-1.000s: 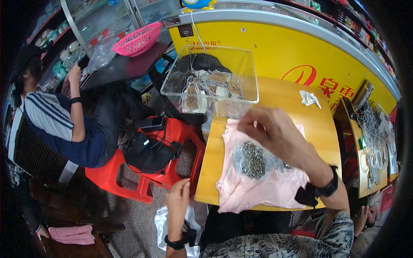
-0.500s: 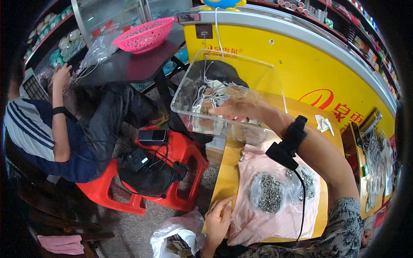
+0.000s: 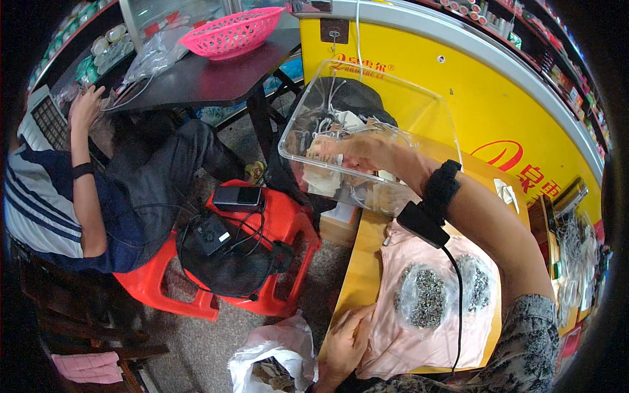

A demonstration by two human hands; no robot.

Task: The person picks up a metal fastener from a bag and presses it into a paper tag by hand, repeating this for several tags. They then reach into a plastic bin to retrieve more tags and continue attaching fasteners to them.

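My right hand (image 3: 370,154) reaches over the near wall of a clear plastic box (image 3: 432,111). The box holds a heap of tan and white tags with pale strings. At my fingertips is a tan tag (image 3: 324,147), which the fingers seem to pinch; motion blur softens them. My left hand (image 3: 347,344) lies on the table's left edge beside a pink cloth (image 3: 386,344), fingers loosely apart and holding nothing. On the cloth rest two clear plastic bags of small metal pieces, a nearer bag (image 3: 422,298) and another bag (image 3: 477,285) partly behind the cable from my wrist strap.
A white bag (image 3: 242,363) with tan pieces inside stands on the floor by my left hand. Red stools (image 3: 288,255) carry a black pouch and devices. A seated person (image 3: 85,216) is at left, near a dark table (image 3: 209,85) with a pink basket (image 3: 229,36). A yellow counter (image 3: 419,85) stands behind the box.
The whole view has shifted, so things sit slightly further right. My right hand has drawn up a little within the box, the tan tag at its fingertips. My left hand stays at the table edge.
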